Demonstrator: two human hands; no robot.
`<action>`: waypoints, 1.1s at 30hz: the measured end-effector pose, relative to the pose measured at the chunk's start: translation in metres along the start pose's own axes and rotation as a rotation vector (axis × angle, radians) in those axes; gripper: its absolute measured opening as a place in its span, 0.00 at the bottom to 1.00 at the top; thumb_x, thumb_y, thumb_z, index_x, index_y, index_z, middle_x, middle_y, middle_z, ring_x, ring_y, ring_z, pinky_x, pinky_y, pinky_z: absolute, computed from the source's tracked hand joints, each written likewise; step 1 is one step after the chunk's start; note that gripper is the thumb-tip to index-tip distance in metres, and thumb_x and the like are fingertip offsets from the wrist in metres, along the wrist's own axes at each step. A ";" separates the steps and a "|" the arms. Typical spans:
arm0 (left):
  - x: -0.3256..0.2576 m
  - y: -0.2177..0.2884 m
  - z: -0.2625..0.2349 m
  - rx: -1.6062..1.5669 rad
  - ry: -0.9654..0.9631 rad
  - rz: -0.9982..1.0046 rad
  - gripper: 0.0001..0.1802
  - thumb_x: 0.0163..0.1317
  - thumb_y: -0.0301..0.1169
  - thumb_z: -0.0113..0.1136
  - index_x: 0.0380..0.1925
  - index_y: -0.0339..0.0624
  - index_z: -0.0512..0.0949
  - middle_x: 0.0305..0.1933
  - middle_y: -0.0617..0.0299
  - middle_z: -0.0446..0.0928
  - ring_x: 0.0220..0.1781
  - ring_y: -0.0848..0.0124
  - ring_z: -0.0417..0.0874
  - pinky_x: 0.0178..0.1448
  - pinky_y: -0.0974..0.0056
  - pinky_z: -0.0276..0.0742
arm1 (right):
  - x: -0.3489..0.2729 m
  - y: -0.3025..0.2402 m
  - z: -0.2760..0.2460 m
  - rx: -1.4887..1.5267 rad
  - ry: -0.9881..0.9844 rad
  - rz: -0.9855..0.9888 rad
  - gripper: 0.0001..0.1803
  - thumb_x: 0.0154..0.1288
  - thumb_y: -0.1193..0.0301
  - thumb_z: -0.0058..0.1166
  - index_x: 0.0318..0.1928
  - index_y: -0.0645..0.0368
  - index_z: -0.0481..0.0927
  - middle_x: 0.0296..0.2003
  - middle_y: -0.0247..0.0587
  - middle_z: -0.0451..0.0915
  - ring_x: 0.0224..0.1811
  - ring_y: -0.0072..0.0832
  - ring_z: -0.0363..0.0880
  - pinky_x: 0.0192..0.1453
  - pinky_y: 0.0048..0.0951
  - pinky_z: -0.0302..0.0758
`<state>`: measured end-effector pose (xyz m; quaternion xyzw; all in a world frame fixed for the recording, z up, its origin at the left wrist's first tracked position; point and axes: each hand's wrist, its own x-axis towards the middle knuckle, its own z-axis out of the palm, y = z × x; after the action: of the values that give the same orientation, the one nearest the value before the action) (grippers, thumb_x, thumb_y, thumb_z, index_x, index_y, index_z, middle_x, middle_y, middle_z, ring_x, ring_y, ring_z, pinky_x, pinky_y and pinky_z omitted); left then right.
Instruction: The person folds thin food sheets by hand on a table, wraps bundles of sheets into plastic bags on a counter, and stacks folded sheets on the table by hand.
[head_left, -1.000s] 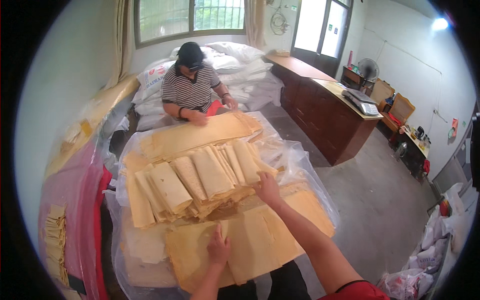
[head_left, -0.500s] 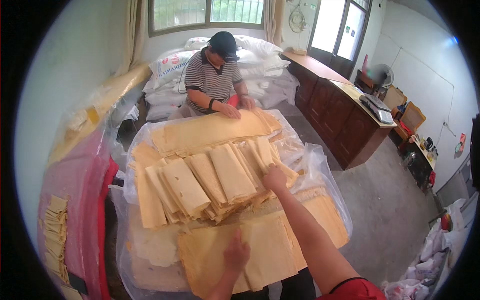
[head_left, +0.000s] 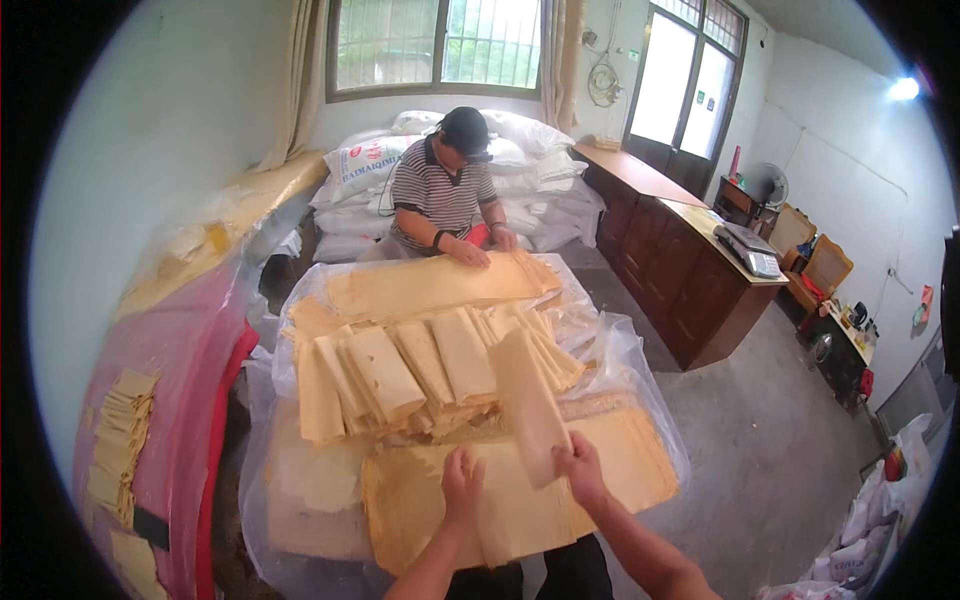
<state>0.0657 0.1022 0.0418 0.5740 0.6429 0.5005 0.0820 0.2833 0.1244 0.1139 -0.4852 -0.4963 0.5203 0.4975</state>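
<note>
My right hand (head_left: 582, 472) grips the lower end of a long folded sheet of tofu skin (head_left: 528, 408), holding it tilted above the near side of the table. Below, a wide flat layer of pale yellow tofu skin sheets (head_left: 420, 510) lies along the front edge. My left hand (head_left: 462, 487) is over this layer, thumb and fingers a little apart, with nothing held. Just beyond both hands, a row of folded tofu skin bundles (head_left: 385, 375) leans in an overlapping pile.
Across the table (head_left: 315, 540), a person (head_left: 445, 190) in a striped shirt handles a flat stack of sheets (head_left: 430, 288). White sacks (head_left: 350, 200) pile up behind. A brown counter (head_left: 680, 270) with a scale (head_left: 748, 250) stands at right. Plastic-covered pink padding (head_left: 180, 400) bears more folded sheets at left.
My right hand has drawn back from the bundle row, bringing one folded tofu skin sheet toward me. My left hand has shifted slightly, and the view has tilted up.
</note>
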 end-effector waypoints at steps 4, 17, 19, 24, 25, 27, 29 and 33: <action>0.011 0.057 -0.032 -1.061 -0.100 -0.608 0.24 0.64 0.33 0.62 0.56 0.35 0.70 0.49 0.59 0.77 0.50 0.69 0.79 0.54 0.65 0.76 | -0.081 0.013 0.033 0.080 -0.134 0.182 0.21 0.66 0.74 0.54 0.59 0.61 0.73 0.38 0.30 0.77 0.35 0.15 0.72 0.38 0.22 0.72; -0.048 0.119 -0.093 -1.237 -0.102 -0.593 0.19 0.62 0.23 0.61 0.53 0.33 0.73 0.46 0.55 0.81 0.43 0.67 0.83 0.47 0.63 0.81 | -0.125 -0.010 0.038 -0.300 -0.042 -0.194 0.19 0.64 0.71 0.62 0.54 0.58 0.74 0.36 0.33 0.77 0.34 0.17 0.75 0.38 0.23 0.74; -0.054 0.122 -0.099 -1.262 -0.215 -0.583 0.20 0.61 0.21 0.60 0.55 0.33 0.72 0.47 0.55 0.80 0.43 0.65 0.84 0.47 0.62 0.82 | -0.127 -0.010 0.040 -0.321 -0.003 -0.213 0.14 0.64 0.71 0.62 0.48 0.59 0.75 0.34 0.32 0.78 0.34 0.17 0.75 0.38 0.22 0.74; -0.055 0.114 -0.118 -1.295 -0.285 -0.600 0.21 0.63 0.25 0.61 0.56 0.35 0.71 0.50 0.56 0.79 0.48 0.66 0.82 0.51 0.63 0.79 | -0.138 -0.012 0.045 -0.118 -0.029 -0.051 0.07 0.65 0.72 0.61 0.37 0.58 0.75 0.28 0.28 0.77 0.29 0.13 0.72 0.32 0.19 0.70; -0.054 0.111 -0.121 -1.406 -0.237 -0.615 0.19 0.64 0.25 0.60 0.55 0.37 0.73 0.48 0.58 0.80 0.47 0.67 0.83 0.51 0.62 0.81 | -0.139 -0.010 0.047 -0.121 -0.034 -0.048 0.07 0.65 0.72 0.61 0.37 0.58 0.75 0.28 0.28 0.77 0.29 0.13 0.72 0.32 0.19 0.70; -0.053 0.104 -0.130 -1.518 -0.175 -0.628 0.16 0.65 0.25 0.58 0.53 0.38 0.74 0.47 0.60 0.81 0.46 0.67 0.83 0.50 0.61 0.82 | -0.139 -0.003 0.051 -0.057 -0.099 -0.057 0.06 0.66 0.73 0.59 0.36 0.57 0.74 0.27 0.28 0.76 0.28 0.12 0.72 0.31 0.20 0.70; -0.051 0.098 -0.138 -1.413 -0.109 -0.669 0.12 0.66 0.26 0.58 0.49 0.41 0.76 0.45 0.62 0.80 0.45 0.68 0.83 0.50 0.61 0.81 | -0.134 0.010 0.059 -0.117 -0.135 -0.038 0.06 0.66 0.73 0.59 0.35 0.57 0.74 0.28 0.28 0.76 0.28 0.12 0.72 0.31 0.20 0.70; -0.049 0.085 -0.152 -1.365 0.019 -0.578 0.09 0.66 0.26 0.59 0.46 0.42 0.76 0.43 0.63 0.80 0.45 0.68 0.82 0.50 0.60 0.81 | -0.129 0.033 0.083 -0.176 -0.169 0.012 0.04 0.67 0.74 0.58 0.38 0.59 0.75 0.29 0.28 0.76 0.30 0.14 0.73 0.33 0.22 0.72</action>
<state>0.0340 -0.0347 0.1555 0.1988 0.3148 0.7521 0.5438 0.2035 -0.0079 0.0857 -0.4845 -0.5772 0.5167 0.4063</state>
